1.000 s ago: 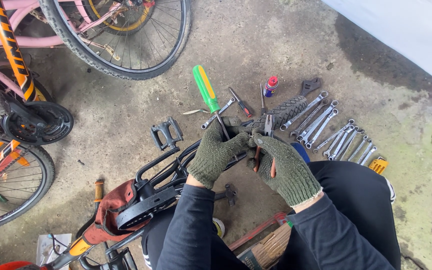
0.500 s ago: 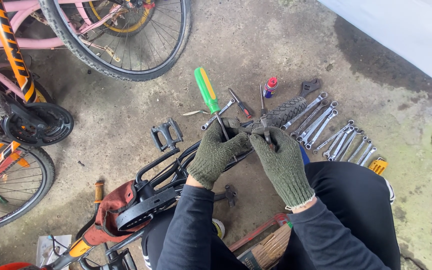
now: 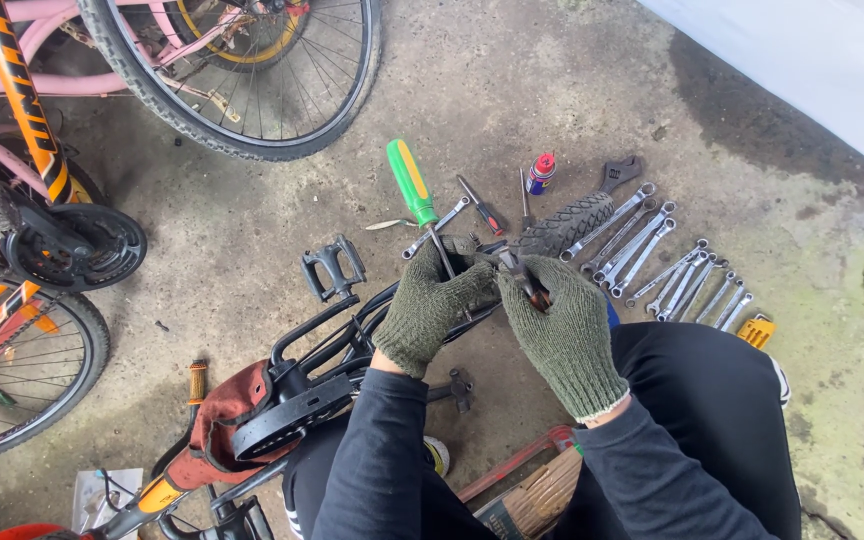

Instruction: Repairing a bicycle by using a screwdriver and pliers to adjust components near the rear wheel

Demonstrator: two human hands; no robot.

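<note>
Pliers in right hand, fingers clenched on handles, nose up-left toward left hand gripping bike frame.

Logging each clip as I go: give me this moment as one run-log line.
left hand: gloved, gripping black bike frame | right hand: gloved, holding small tool at frame | nearby: green screwdriver, wrench row on concrete

Both hands wear coarse knitted olive cloth gloves. Right of the grip lie shiny bare-metal wrenches. The concrete floor beneath looks rough and matt.
</note>
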